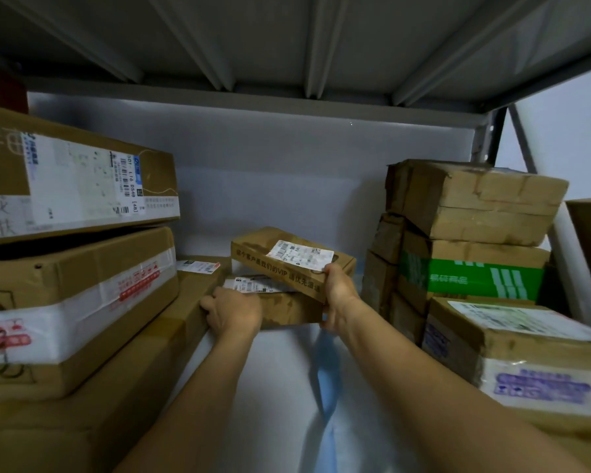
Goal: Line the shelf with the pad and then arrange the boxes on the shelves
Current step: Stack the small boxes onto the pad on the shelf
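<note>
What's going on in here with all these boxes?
A person is arranging boxes. The left hand holds the lower small box. The right hand grips the right end of the upper small box stacked on it. Both are over the white pad, between bigger boxes piled on either side.

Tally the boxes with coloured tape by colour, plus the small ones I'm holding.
Green-taped brown cardboard box: 1
Red-and-white-taped brown cardboard box: 1
Purple-printed-tape brown cardboard box: 1
Small brown labelled cardboard boxes, gripped by left hand and right hand: 2
Total: 5
</note>
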Demonstrator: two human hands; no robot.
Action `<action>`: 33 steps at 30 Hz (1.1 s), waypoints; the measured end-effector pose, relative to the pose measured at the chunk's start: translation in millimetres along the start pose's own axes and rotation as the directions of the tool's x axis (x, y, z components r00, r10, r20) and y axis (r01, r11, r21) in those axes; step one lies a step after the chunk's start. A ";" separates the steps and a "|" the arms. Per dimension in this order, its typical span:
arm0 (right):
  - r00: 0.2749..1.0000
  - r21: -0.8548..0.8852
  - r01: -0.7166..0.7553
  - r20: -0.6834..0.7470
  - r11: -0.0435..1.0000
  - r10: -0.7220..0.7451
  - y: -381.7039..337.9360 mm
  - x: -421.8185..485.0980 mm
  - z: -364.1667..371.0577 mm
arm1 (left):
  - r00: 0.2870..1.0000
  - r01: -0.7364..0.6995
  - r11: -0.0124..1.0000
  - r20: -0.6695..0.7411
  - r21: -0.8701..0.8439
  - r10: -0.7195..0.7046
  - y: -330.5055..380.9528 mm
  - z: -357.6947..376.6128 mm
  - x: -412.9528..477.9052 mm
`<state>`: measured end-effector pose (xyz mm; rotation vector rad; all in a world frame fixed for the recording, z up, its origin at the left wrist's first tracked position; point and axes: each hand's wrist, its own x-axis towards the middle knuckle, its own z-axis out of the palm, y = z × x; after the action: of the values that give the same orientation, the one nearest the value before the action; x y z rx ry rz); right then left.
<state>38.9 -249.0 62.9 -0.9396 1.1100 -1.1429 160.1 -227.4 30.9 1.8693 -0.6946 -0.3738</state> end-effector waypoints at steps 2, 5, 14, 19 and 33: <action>1.000 0.021 0.012 0.014 1.000 -0.012 -4.0 -13.5 -4.8 | 0.999 -0.012 1.000 -0.033 -0.024 0.011 4.3 -10.7 -11.8; 0.998 0.035 0.044 0.047 0.998 -0.046 -10.7 -41.0 -11.3 | 0.994 -0.048 0.999 -0.100 -0.013 0.046 8.6 -30.2 -36.5; 0.983 0.063 0.082 0.159 0.995 -0.091 -23.5 -113.8 -35.7 | 0.996 -0.088 0.833 -0.072 -0.547 0.058 9.0 -86.2 -101.8; 0.975 0.058 0.124 0.181 0.991 -0.132 -25.1 -148.6 -52.1 | 0.996 0.051 0.637 0.086 -0.769 0.024 7.6 -110.2 -132.8; 0.933 -0.040 0.342 0.131 0.939 -0.334 -68.5 -221.3 -97.3 | 0.941 0.088 0.592 0.262 -0.801 0.215 30.2 -134.2 -171.8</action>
<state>-82.1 -45.7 147.3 -1.2683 0.9091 -1.3135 91.1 -30.4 100.7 0.8906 -0.6537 -0.8246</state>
